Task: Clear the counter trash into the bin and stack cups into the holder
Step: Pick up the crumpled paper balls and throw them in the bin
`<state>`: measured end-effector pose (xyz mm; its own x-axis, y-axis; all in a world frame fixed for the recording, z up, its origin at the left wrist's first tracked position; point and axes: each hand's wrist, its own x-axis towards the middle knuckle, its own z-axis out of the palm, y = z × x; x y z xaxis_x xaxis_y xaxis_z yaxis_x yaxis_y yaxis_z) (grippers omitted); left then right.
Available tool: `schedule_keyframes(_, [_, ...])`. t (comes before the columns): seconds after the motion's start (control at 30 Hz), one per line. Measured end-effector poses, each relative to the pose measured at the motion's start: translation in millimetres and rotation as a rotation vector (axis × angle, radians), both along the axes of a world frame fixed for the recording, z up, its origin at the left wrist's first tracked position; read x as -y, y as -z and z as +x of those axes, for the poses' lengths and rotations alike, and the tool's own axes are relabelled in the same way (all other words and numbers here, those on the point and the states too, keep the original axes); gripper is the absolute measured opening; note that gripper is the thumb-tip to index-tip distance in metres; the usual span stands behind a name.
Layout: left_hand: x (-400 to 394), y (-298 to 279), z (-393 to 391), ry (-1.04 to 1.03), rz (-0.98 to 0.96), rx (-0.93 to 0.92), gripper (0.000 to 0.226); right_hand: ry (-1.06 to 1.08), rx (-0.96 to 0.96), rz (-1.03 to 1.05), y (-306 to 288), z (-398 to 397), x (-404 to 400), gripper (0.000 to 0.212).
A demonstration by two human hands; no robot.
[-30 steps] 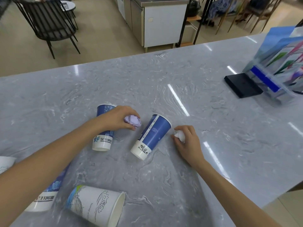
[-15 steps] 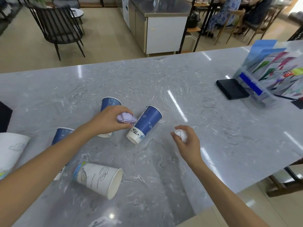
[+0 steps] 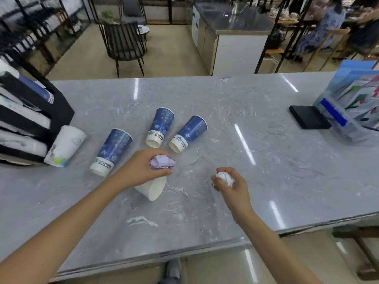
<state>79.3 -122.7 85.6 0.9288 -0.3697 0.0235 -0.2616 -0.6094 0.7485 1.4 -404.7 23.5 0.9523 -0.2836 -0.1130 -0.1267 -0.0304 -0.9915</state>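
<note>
My left hand (image 3: 141,170) is closed around a crumpled purple paper ball (image 3: 162,161), held just above a white cup (image 3: 152,187) lying on its side. My right hand (image 3: 230,184) grips a crumpled white paper ball (image 3: 223,177) over the grey marble counter (image 3: 246,130). Three blue paper cups lie on their sides: one at left (image 3: 111,151), one in the middle (image 3: 161,127), one to its right (image 3: 188,133). Another white cup (image 3: 64,145) lies against the black cup holder (image 3: 30,119) at the far left, which has cups in it.
A black pad (image 3: 309,119) and a clear stand with colourful leaflets (image 3: 352,111) sit at the right end of the counter. The counter's near edge runs below my forearms. Chairs, a steel cabinet and seated people are beyond the counter. No bin is in view.
Both hands have pulled back toward me and lifted off the counter with their paper balls. The view has widened, and the cup holder at left has come into sight.
</note>
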Motion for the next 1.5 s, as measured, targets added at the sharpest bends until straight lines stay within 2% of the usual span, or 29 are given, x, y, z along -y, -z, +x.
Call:
schedule_keyframes(0.13, [-7.4, 4.6, -48.9, -0.08, -0.003, -0.004, 0.026, -0.092, -0.001, 0.013, -4.1, -32.1, -13.4, 0.016])
schedule_keyframes(0.27, [-21.2, 6.9, -92.8, -0.187, -0.061, 0.076, 0.028, -0.162, 0.001, 0.013, -7.4, -60.5, -29.1, 0.016])
schedule_keyframes(0.63, [-88.1, 10.2, -181.2, -0.434, -0.138, 0.025, 0.033, -0.404, 0.002, 0.019, -14.7, -95.6, -105.0, 0.013])
schedule_keyframes(0.93, [-171.0, 24.4, -267.0, -0.644, -0.151, -0.025, 0.026, -0.641, -0.051, -0.036, -11.4, -121.2, -208.0, 0.017])
schedule_keyframes(1.3, [-287.8, 71.1, -369.2, -0.818, -0.238, -0.096, 0.029, -0.863, -0.086, -0.114, 11.7, -168.9, -354.3, 0.014])
schedule_keyframes(1.5, [-352.8, 102.5, -430.0, -0.935, -0.26, -0.114, 0.022, -0.94, -0.129, -0.184, 34.9, -207.6, -446.2, 0.017])
